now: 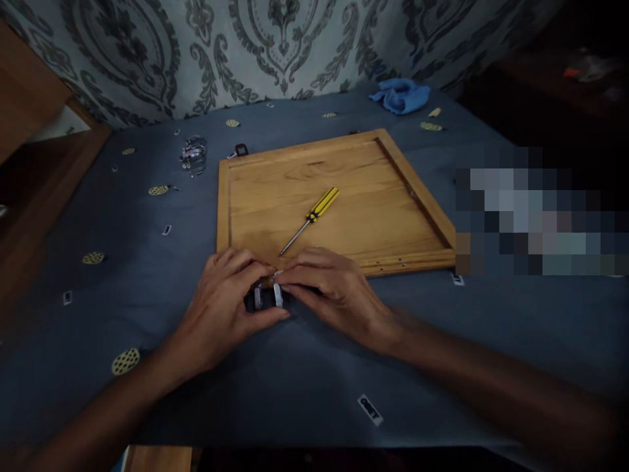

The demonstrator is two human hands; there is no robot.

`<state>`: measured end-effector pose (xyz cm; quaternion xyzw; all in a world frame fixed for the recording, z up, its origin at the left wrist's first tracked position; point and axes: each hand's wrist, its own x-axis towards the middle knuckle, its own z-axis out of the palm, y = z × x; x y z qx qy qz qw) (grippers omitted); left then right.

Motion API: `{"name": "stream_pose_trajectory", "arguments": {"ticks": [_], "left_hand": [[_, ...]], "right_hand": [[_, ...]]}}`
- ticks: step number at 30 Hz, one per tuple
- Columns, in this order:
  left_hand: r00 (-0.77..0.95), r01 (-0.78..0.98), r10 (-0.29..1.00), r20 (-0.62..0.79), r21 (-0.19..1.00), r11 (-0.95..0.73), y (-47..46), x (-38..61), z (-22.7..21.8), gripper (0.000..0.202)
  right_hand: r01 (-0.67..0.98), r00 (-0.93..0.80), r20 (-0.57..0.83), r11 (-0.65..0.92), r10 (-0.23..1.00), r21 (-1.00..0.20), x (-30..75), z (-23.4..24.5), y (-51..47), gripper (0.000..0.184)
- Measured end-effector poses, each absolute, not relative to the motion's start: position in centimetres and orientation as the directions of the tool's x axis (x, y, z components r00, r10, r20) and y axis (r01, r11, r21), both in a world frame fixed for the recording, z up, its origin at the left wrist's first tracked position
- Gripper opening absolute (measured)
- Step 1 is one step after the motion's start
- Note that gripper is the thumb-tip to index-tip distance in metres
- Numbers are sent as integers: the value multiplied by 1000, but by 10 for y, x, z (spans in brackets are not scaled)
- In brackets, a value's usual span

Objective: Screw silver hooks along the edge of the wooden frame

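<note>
A framed wooden door panel [314, 196] lies flat on the blue cloth. Both hands meet at its near left edge, around a silver metal hinge [278, 295]. My left hand [221, 301] curls about the hinge from the left, thumb below and fingers above, resting by the panel's corner. From the other side, the fingertips of my right hand [339, 298] pinch the hinge's upper end. My fingers hide part of the metal. On the panel, just beyond my hands, rests a screwdriver [319, 206] with a yellow and black handle, its tip toward me.
Loose silver hardware [193, 156] lies on the cloth [162, 295] at the back left. A crumpled blue rag [401, 96] sits at the far right. Wooden furniture [44, 196] borders the left side, and a patterned curtain [206, 52] hangs behind. A pixelated patch covers the right.
</note>
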<state>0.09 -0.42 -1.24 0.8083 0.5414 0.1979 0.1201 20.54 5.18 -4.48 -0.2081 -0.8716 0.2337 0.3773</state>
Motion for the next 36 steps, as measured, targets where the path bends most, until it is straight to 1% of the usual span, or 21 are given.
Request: {"name": "stream_pose_trajectory", "arguments": {"ticks": [3,9,17,20,25,32,36], "left_hand": [[330,830,925,186,409,-379,-4,2,-12,35],[333,826,925,184,416,-380,-5,3,-10,35],[325,831,933,157,424,-361,-4,2,-10,32],[331,829,931,156,423,-366,-5,2,-10,34],[331,826,928,170,424,-372,-4,1,-11,37],[326,833,929,174,412,-370,-4,1,-12,38],[322,834,935,145,423,-353,-4,2,-10,36]], "right_hand": [[190,-626,550,792,553,-580,205,-44,52,14],[183,-629,557,801,541,-571,205,-44,53,11],[199,-610,529,761,590,-618,206,-43,50,16],[190,-599,520,740,608,-646,207,-41,50,17],[217,-601,497,727,626,-652,207,-39,51,14],[205,-620,495,735,608,-646,206,-40,51,12],[199,-625,502,744,598,-638,205,-41,51,10]]}}
